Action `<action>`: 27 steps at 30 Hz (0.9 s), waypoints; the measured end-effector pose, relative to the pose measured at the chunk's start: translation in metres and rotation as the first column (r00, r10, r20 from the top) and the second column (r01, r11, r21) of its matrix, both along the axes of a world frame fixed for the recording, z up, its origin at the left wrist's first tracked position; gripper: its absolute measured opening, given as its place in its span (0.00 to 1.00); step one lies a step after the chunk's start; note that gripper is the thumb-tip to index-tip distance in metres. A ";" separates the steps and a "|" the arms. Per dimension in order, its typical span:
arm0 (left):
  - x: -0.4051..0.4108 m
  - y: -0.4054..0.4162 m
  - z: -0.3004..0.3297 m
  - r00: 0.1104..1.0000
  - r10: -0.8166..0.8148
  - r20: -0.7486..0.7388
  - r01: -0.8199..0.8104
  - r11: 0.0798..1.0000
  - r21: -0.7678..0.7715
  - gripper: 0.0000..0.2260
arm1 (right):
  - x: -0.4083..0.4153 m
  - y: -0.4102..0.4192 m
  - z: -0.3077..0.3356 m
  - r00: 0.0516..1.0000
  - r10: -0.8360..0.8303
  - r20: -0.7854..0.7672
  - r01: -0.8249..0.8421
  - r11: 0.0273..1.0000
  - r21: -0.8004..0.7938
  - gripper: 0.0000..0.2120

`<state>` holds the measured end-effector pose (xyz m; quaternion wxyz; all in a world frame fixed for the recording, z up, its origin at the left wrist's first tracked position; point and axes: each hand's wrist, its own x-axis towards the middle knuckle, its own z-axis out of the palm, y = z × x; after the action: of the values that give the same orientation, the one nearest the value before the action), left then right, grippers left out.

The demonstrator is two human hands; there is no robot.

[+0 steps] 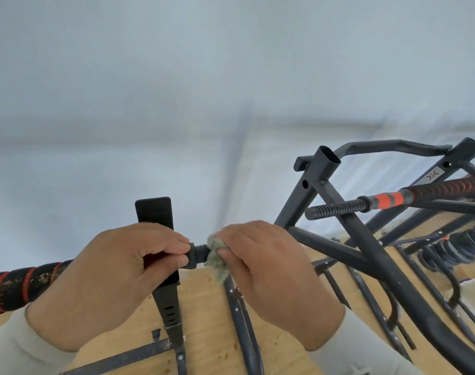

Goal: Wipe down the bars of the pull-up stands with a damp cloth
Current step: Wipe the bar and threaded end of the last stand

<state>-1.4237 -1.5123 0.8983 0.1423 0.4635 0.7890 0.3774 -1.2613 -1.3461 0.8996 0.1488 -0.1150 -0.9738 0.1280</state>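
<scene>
A black pull-up bar with a worn red-striped grip [20, 285] runs in from the left. My left hand [114, 277] is closed around it where it meets a flat black upright post [156, 212]. The bar's black end piece [197, 254] sticks out between my hands. My right hand [266, 269] pinches a grey-green cloth [214, 253] against that end. A second black stand [325, 190] rises on the right, with its own bar [388, 201], threaded at the tip and wrapped in red and black.
Pale blue-grey walls fill the upper view. Below lies a light wooden floor [204, 315] crossed by black frame tubes [239, 320]. Black coiled springs [453, 250] and a pale container [474, 293] lie at the right.
</scene>
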 end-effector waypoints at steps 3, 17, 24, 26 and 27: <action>-0.001 -0.001 0.000 1.000 -0.009 -0.021 0.009 1.000 0.002 0.08 | 0.016 0.024 -0.002 0.999 -0.037 0.008 0.036 0.997 0.074 0.08; -0.001 -0.001 0.002 1.000 -0.007 0.008 0.007 1.000 0.010 0.07 | -0.010 -0.002 -0.004 1.000 -0.008 -0.013 0.010 0.988 0.152 0.04; -0.002 0.000 0.001 1.000 0.022 -0.020 -0.022 1.000 -0.012 0.06 | -0.003 0.019 0.009 0.972 -0.172 0.158 0.113 0.939 0.324 0.05; -0.001 0.000 0.002 1.000 0.022 -0.016 -0.022 1.000 -0.015 0.06 | -0.022 -0.010 -0.004 0.993 -0.107 0.056 0.088 0.957 0.275 0.11; 0.000 0.001 0.002 1.000 0.021 -0.014 -0.021 1.000 -0.018 0.06 | -0.029 -0.020 -0.012 0.998 -0.056 0.006 0.053 0.970 0.236 0.13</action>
<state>-1.4242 -1.5117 0.9004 0.1371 0.4563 0.7983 0.3684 -1.2907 -1.3662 0.8878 0.1585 -0.1241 -0.9795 0.0064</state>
